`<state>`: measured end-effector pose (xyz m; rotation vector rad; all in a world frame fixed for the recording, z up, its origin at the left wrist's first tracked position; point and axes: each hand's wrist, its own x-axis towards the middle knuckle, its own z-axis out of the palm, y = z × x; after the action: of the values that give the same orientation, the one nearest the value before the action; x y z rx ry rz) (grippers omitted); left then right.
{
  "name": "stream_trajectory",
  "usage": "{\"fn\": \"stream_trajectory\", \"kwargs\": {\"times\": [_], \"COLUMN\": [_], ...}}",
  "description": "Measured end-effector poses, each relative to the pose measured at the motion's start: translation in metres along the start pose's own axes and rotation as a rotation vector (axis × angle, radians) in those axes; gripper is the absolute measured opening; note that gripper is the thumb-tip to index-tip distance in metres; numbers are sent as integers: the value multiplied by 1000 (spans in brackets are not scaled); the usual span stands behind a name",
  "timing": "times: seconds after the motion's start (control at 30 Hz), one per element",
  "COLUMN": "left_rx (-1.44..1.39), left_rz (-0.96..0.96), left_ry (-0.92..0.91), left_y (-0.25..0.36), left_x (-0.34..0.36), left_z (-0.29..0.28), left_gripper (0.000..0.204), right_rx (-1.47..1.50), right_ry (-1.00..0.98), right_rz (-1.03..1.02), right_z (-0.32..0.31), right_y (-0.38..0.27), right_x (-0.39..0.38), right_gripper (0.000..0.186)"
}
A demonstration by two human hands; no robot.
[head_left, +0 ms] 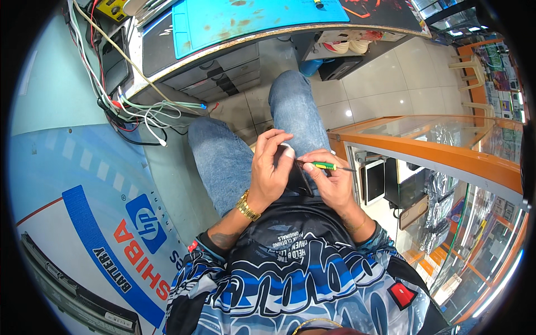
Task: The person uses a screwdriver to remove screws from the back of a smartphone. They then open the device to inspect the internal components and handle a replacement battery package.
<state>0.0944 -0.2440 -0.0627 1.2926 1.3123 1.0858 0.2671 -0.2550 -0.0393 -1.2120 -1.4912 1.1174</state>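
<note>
I sit with a flat dark phone above my lap, tilted on edge between my hands. My left hand, with a gold watch at its wrist, is closed round the phone, thumb along its upper side. My right hand pinches at the phone's right edge with thumb and forefinger. Held in that same hand is a small screwdriver with a green and yellow handle. Its thin shaft points right, away from the phone. The phone's underside is hidden by my fingers.
Ahead stands a workbench with a blue mat; grey drawers sit beneath. Loose cables hang off its left corner. At my right is an orange-framed glass display case holding devices. A printed panel lies along my left.
</note>
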Motion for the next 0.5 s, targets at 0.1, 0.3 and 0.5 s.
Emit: {"fn": "stream_trajectory", "kwargs": {"times": [0.1,0.3,0.5], "left_rx": [128,88,56], "left_rz": [60,87,89], "left_ry": [-69,-181,-240], "left_y": [1,0,0], "left_x": [-2,-3,-6], "left_z": [-11,-32,-42], "left_gripper": [41,55,59], "right_rx": [75,145,132], "right_ry": [-17,-62,-88], "right_rz": [54,113,104], "right_z": [4,11,18], "right_y": [0,0,-2], "right_x": [-5,-8,-12], "right_gripper": [9,9,11]}}
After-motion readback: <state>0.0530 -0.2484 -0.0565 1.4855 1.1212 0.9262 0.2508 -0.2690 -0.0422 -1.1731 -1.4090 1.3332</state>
